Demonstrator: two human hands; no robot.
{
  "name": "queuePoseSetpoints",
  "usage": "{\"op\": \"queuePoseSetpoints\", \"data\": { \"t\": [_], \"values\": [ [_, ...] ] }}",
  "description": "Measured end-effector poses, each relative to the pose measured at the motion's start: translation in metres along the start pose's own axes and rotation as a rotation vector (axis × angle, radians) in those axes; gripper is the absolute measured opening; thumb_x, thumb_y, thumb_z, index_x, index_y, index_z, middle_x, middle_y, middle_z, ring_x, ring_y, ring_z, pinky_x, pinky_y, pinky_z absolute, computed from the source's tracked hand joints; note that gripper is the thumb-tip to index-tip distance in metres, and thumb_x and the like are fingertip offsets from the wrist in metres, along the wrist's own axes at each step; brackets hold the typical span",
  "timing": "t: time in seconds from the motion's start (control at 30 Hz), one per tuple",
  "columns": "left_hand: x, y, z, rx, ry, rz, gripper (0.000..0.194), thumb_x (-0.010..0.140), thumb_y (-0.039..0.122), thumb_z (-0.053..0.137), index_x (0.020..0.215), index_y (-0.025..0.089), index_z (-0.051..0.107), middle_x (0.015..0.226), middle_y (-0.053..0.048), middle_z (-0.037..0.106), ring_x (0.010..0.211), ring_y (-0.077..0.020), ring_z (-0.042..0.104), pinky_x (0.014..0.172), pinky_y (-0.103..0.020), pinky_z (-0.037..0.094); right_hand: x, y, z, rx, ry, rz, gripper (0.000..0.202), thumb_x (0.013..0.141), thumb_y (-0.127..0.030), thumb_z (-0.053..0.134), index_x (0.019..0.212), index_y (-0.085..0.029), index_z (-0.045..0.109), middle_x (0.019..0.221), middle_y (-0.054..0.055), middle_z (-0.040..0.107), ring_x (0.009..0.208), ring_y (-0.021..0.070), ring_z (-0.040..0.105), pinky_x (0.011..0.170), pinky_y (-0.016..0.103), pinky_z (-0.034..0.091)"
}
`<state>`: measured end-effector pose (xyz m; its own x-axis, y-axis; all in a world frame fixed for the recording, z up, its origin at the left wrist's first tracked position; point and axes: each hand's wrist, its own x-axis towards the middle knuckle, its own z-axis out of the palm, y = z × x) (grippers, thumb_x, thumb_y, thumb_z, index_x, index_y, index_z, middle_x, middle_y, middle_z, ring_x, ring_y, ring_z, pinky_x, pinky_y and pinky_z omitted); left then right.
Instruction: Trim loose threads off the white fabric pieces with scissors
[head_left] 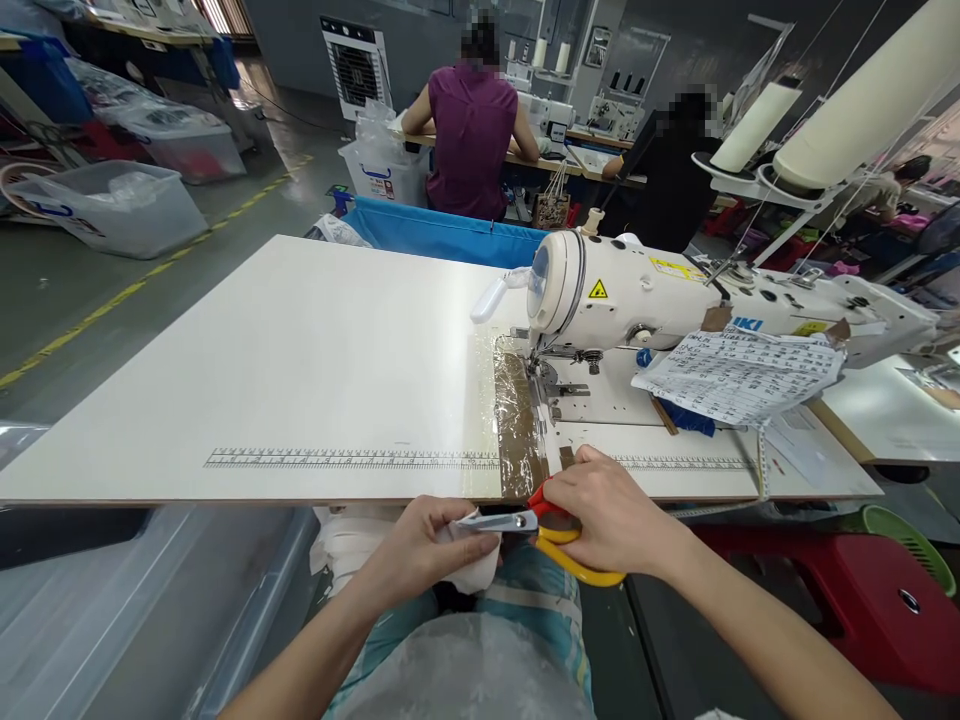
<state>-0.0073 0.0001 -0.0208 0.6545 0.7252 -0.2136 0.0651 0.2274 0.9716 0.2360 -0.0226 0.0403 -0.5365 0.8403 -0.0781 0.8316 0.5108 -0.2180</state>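
My right hand [611, 515] grips scissors [541, 530] with red and yellow handles, just below the front edge of the white sewing table [300, 370]. The blades point left and meet a small piece of white cloth [474, 560] that my left hand [416, 550] pinches over my lap. More white cloth [345, 545] hangs below the table edge to the left. The white sewing machine [675, 295] stands on the table directly beyond my hands.
A printed paper sheet [739, 372] lies against the machine. A blue bin [442, 235] stands behind the table and a red stool [847, 600] at my right. Clear plastic tubs [112, 205] sit on the floor left. Two people sit working at benches behind.
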Motion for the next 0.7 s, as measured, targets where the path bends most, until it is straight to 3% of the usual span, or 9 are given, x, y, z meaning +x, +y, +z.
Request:
{"op": "queuePoseSetpoints", "data": {
  "t": [0.13,0.23,0.33,0.4,0.5,0.57,0.63,0.67,0.7],
  "values": [
    [-0.004,0.000,-0.004,-0.025,0.013,-0.011,0.042,0.081,0.056,0.073,0.072,0.015,0.073,0.067,-0.004,0.061,0.060,-0.0143,0.051,0.056,-0.024,0.039,-0.003,0.012,0.010,0.196,-0.012,0.093,0.054,0.087,-0.062,0.059,0.059,-0.022,0.036,0.051,-0.006,0.043,0.049,0.0099,0.033,0.061,0.028,0.029],
    [-0.008,-0.001,-0.007,0.039,0.084,0.027,0.042,0.082,0.055,0.072,0.068,0.016,0.072,0.062,-0.003,0.059,0.056,-0.0135,0.050,0.052,-0.023,0.038,-0.006,0.046,0.014,0.273,0.024,0.415,0.053,0.084,-0.072,0.055,0.065,-0.023,0.046,0.058,-0.003,0.054,0.054,0.0136,0.046,0.052,0.026,0.028],
    [-0.013,-0.004,-0.009,0.090,0.139,0.072,0.039,0.087,0.052,0.069,0.073,0.016,0.075,0.066,-0.004,0.065,0.061,-0.0154,0.056,0.055,-0.023,0.042,-0.009,0.089,0.009,0.155,0.088,0.754,0.041,0.084,-0.065,0.057,0.079,-0.024,0.059,0.071,0.002,0.066,0.063,0.0202,0.058,0.053,0.028,0.036],
    [-0.017,-0.005,-0.010,0.116,0.154,0.125,0.036,0.090,0.049,0.067,0.079,0.016,0.077,0.071,-0.006,0.069,0.065,-0.0166,0.060,0.058,-0.023,0.045,-0.014,0.103,0.005,0.075,0.197,0.789,0.035,0.085,-0.054,0.056,0.093,-0.022,0.066,0.093,0.010,0.072,0.082,0.0272,0.066,0.064,0.033,0.046],
    [-0.027,-0.008,-0.012,0.122,0.173,0.242,0.029,0.093,0.042,0.065,0.085,0.017,0.078,0.078,-0.007,0.073,0.069,-0.0187,0.066,0.062,-0.025,0.050,-0.028,0.084,0.011,0.070,0.486,0.656,0.033,0.091,-0.043,0.048,0.103,-0.018,0.067,0.120,0.017,0.068,0.113,0.0325,0.062,0.090,0.041,0.050],
    [-0.036,-0.012,-0.014,0.087,0.165,0.323,0.023,0.094,0.036,0.065,0.088,0.018,0.078,0.082,-0.009,0.075,0.075,-0.0210,0.069,0.065,-0.026,0.053,-0.037,0.051,0.032,0.247,0.553,0.536,0.032,0.097,-0.040,0.042,0.097,-0.021,0.067,0.110,0.013,0.071,0.107,0.0279,0.064,0.093,0.040,0.050],
    [-0.044,-0.019,-0.016,0.029,0.117,0.392,0.016,0.095,0.030,0.065,0.093,0.020,0.078,0.086,-0.009,0.076,0.079,-0.0230,0.071,0.069,-0.029,0.056,-0.038,0.015,0.073,0.597,0.297,0.418,0.033,0.100,-0.040,0.041,0.089,-0.023,0.067,0.092,0.007,0.072,0.087,0.0215,0.067,0.077,0.033,0.054],
    [-0.049,-0.023,-0.016,-0.005,0.082,0.422,0.015,0.096,0.028,0.065,0.096,0.022,0.078,0.087,-0.009,0.077,0.080,-0.0234,0.071,0.070,-0.031,0.057,-0.035,0.000,0.099,0.710,0.182,0.404,0.030,0.099,-0.042,0.046,0.097,-0.023,0.068,0.095,0.007,0.073,0.087,0.0213,0.068,0.073,0.031,0.054],
    [-0.053,-0.027,-0.017,-0.043,0.044,0.447,0.014,0.096,0.028,0.064,0.100,0.024,0.077,0.088,-0.008,0.077,0.081,-0.0238,0.072,0.071,-0.032,0.057,-0.028,-0.013,0.128,0.774,0.152,0.430,0.030,0.096,-0.044,0.051,0.110,-0.022,0.066,0.107,0.009,0.072,0.095,0.0229,0.068,0.076,0.032,0.055]
  ]
}}
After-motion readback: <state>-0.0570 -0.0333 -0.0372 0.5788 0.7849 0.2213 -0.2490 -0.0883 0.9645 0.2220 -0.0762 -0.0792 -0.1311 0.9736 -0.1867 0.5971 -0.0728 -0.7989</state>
